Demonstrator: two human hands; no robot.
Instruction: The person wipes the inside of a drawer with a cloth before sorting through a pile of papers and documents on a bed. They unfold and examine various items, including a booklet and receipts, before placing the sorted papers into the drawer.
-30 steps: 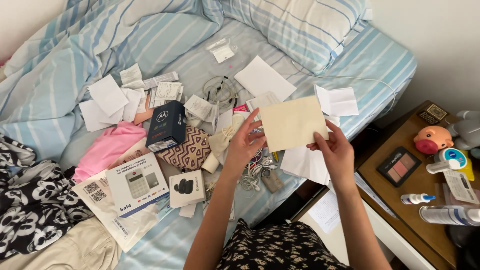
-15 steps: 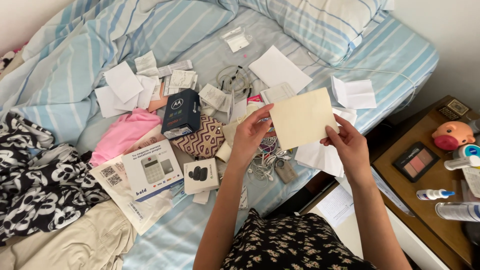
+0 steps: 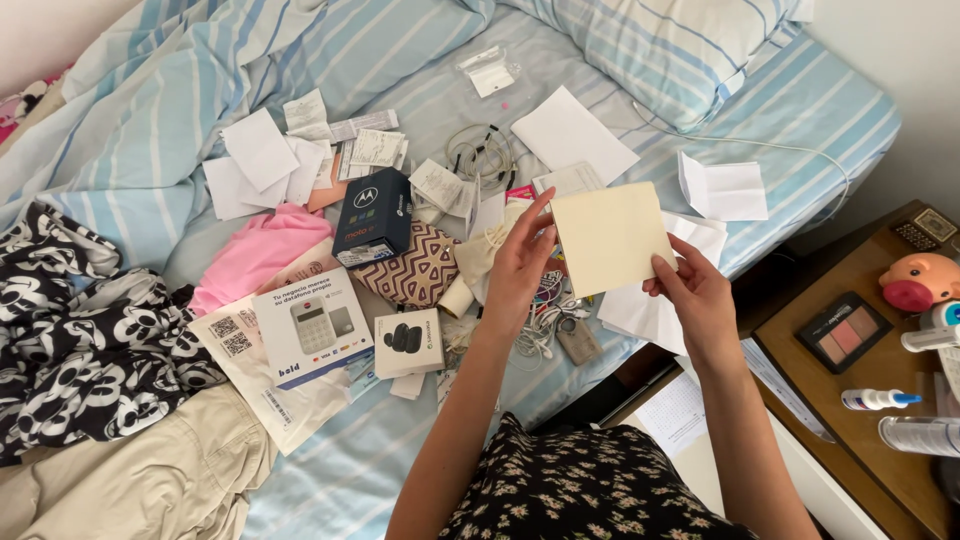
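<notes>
A cream-coloured paper envelope [image 3: 612, 238] is held up over the bed between both hands. My left hand [image 3: 520, 262] pinches its left edge with fingers raised. My right hand [image 3: 692, 290] grips its lower right corner. Under the envelope lie white paper sheets [image 3: 640, 312], tangled white earphone cables [image 3: 535, 325] and a patterned brown pouch [image 3: 410, 270]. To the left sit a dark blue phone box [image 3: 372, 216], a small white earbuds box [image 3: 408, 342] and a white card-reader box [image 3: 312, 333].
Striped blue bedding [image 3: 150, 110] and a pillow [image 3: 660, 50] fill the top. Scattered receipts [image 3: 270, 160], a pink cloth [image 3: 255, 255], black-and-white fabric [image 3: 80, 330] and beige trousers [image 3: 150, 480] lie left. A wooden nightstand [image 3: 860, 400] at right carries a makeup palette [image 3: 838, 332], a pink pig figure [image 3: 918, 280] and bottles.
The view has shifted slightly right and down. Both hands keep hold of the envelope, which has turned a little more upright and looks narrower.
</notes>
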